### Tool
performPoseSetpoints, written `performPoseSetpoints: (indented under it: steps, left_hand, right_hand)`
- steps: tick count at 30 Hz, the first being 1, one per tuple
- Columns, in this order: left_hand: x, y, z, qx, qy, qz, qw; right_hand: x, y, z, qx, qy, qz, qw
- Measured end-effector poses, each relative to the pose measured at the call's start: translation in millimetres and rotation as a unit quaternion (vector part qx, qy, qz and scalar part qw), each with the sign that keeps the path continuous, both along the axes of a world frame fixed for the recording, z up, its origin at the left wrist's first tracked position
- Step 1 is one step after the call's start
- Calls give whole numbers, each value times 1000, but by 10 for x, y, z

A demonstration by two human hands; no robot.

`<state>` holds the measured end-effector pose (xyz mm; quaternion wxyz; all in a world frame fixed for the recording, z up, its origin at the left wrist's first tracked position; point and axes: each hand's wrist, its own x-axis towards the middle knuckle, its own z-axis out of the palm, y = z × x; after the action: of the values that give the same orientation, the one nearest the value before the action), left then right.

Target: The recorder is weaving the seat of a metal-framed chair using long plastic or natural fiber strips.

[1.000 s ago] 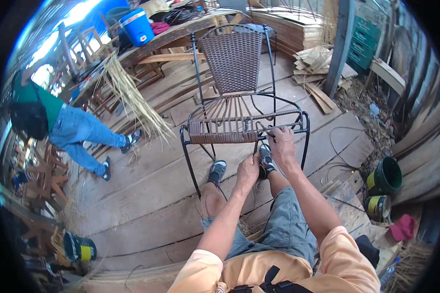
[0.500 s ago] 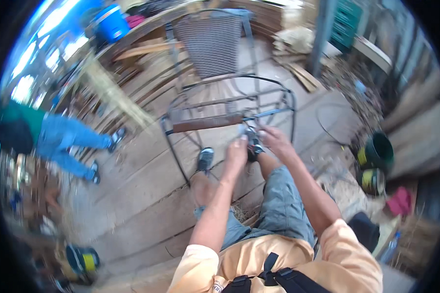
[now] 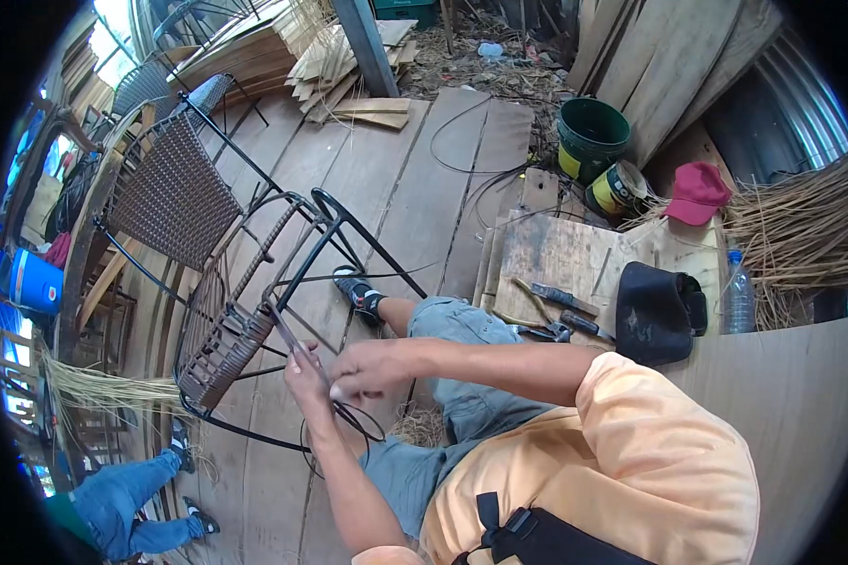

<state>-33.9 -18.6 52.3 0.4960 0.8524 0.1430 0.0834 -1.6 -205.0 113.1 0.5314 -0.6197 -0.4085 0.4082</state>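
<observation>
Rattan strand (image 3: 292,334), thin and springy, looks pliable; both hands, left hand (image 3: 306,372) and right hand (image 3: 372,365), pinch it beside the metal chair frame (image 3: 254,311).

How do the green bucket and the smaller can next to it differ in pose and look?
The green bucket stands upright with its open mouth facing up; the smaller can lies tipped on its side, its mouth facing sideways. The bucket is larger and mostly dark green with a yellow patch low on its wall; the can is mostly yellow with dark markings. Both are round, open containers standing close together on the wooden floor.
</observation>
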Motion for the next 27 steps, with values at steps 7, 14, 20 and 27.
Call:
performPoseSetpoints:
  steps: [7, 14, 20, 27]
  left_hand:
    - [-204, 246, -220, 92, -141, 159, 973]
    - [-352, -363, 593, -23, 1, 50, 998]
    - [-1180, -776, 244, 440, 27, -228, 868]
    - [-716, -293, 334, -360, 109, 75, 923]
  right_hand:
    - [-426, -23, -186, 61, -306, -52, 949]
    - [-319, 16, -579, -75, -261, -52, 961]
    - [161, 120, -93, 185, 340, -168, 906]
    - [-881, 134, -992, 39, -258, -189, 947]
